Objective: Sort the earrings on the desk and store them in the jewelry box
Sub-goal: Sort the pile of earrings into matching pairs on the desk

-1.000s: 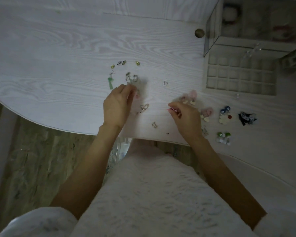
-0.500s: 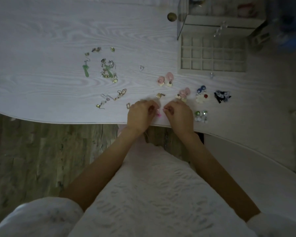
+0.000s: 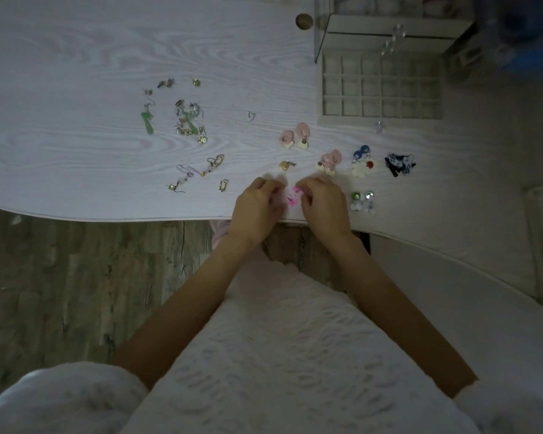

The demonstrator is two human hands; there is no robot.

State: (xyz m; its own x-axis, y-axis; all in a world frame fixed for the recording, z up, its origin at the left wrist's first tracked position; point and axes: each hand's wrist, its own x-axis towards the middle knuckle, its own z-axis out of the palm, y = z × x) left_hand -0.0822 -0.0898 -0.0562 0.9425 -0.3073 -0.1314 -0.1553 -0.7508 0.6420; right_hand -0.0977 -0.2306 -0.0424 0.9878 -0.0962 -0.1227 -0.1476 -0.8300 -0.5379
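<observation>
A pair of bright pink earrings [image 3: 292, 197] lies at the desk's front edge between my two hands. My left hand [image 3: 257, 205] pinches it from the left with curled fingers. My right hand [image 3: 323, 205] does the same from the right. The jewelry box [image 3: 319, 89] stands at the back right, its drawer of small square compartments pulled out. Sorted pairs lie in front of it: pink flower earrings [image 3: 295, 137], a second pink pair [image 3: 329, 161], blue-and-white earrings [image 3: 362, 162], dark patterned earrings [image 3: 400, 164] and green-and-silver earrings [image 3: 362, 200].
Unsorted pieces lie at the left: a green drop earring [image 3: 147, 122], a tangled cluster [image 3: 190, 122], gold links [image 3: 217, 161] and a clear drop earring [image 3: 187, 172]. A gold square earring [image 3: 285, 166] sits just beyond my hands. The desk edge [image 3: 138, 217] curves below.
My left hand came from the cluster at the left to the front edge. Both hands met there around the pink earrings, and the pair now shows between them.
</observation>
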